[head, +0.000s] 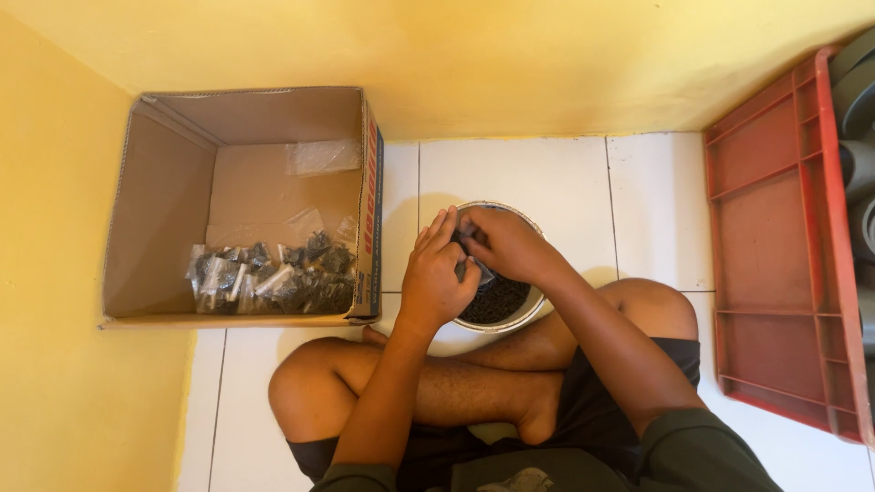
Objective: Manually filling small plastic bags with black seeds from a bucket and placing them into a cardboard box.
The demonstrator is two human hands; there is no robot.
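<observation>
I sit cross-legged on a white tiled floor. A round white bowl (527, 307) of small dark pieces stands in front of my legs. Over the bowl, my left hand (436, 278) and my right hand (501, 241) meet and together pinch a small clear plastic bag (475, 270) with dark contents. The bag is mostly hidden by my fingers. To the left stands an open cardboard box (164, 219) holding several filled small clear bags (273, 278) along its near side.
Yellow walls close the corner at the back and left. A red plastic crate (775, 246) stands on edge at the right, with grey round objects (857, 118) behind it. An empty clear bag (321, 157) lies in the box's far part.
</observation>
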